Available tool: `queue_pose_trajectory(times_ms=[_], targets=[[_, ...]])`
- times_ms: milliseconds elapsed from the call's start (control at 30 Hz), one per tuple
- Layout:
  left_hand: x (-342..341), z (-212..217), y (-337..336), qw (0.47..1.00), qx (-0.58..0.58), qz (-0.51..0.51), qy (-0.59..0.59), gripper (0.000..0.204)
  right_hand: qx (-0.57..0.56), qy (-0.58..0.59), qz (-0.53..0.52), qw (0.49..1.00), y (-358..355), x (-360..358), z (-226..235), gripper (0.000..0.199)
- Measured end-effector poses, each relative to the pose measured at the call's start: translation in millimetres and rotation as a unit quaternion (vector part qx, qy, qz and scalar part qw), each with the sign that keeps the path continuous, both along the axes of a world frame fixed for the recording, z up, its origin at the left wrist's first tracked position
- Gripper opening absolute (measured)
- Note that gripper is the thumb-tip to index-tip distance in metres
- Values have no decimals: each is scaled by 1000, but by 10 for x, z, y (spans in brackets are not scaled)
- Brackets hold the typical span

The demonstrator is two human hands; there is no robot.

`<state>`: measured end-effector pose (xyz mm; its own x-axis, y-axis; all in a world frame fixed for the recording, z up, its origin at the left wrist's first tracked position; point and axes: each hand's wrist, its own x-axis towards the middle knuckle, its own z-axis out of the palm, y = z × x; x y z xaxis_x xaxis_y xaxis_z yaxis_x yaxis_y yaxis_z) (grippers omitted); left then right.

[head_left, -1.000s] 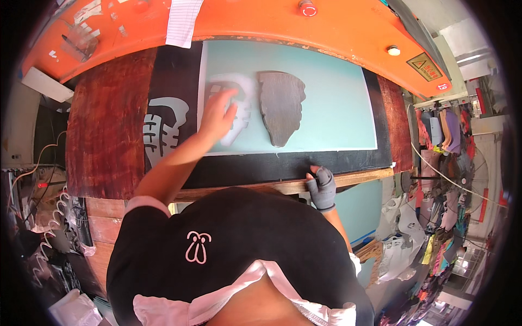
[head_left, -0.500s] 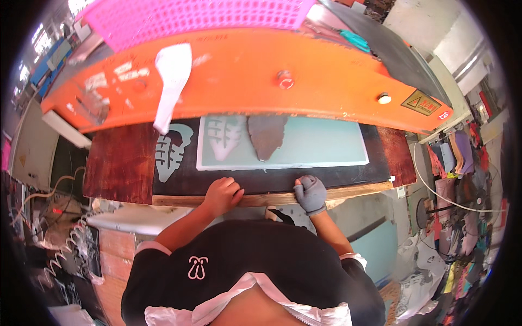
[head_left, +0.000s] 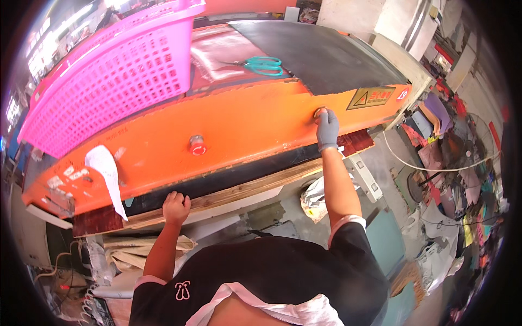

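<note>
My bare left hand [head_left: 176, 207] is closed over the front edge of a wooden board [head_left: 239, 191], its fingers curled at the black mat [head_left: 228, 176]. My right hand [head_left: 327, 129], in a grey glove, reaches up to the orange machine beam [head_left: 255, 119]. Its fingers are closed around a small push button [head_left: 319, 113], mostly covered by the hand. Left of it, a red mushroom button [head_left: 197, 145] stands out from the beam. Most of the mat is hidden under the beam; only a teal scrap [head_left: 129, 201] shows at its left end.
A pink plastic basket [head_left: 119, 81] and teal-handled scissors [head_left: 263, 66] lie on the machine top, beside a black sheet [head_left: 321, 49]. A white paper strip [head_left: 107, 174] hangs from the beam. Coloured scraps [head_left: 446, 190] are piled at the right.
My right hand has left the board edge and gone up to the button on the beam. The pale sheet and cut shapes are now out of sight. My view has turned rightward.
</note>
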<state>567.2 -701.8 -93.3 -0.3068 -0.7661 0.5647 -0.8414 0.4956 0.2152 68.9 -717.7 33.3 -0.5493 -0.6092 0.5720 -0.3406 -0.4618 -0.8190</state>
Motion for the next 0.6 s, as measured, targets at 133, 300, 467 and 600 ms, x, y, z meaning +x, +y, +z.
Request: queue_pose_trajectory(times_ms=[133,300,467,600], targets=[[35,1,-22,1000,-25,-6,2,22,22,-48,30,998,40,101,-311,25],[72,16,-6,999,-10,-4,-34,19,119,294,66,946,392,905,-941,24],[65,2,-20,1000,-22,-3,-14,21,197,475,53,856,573,1160,-1186,32],[68,-24,-19,1000,-10,12,-17,24,222,481,92,843,639,1106,-1190,30]])
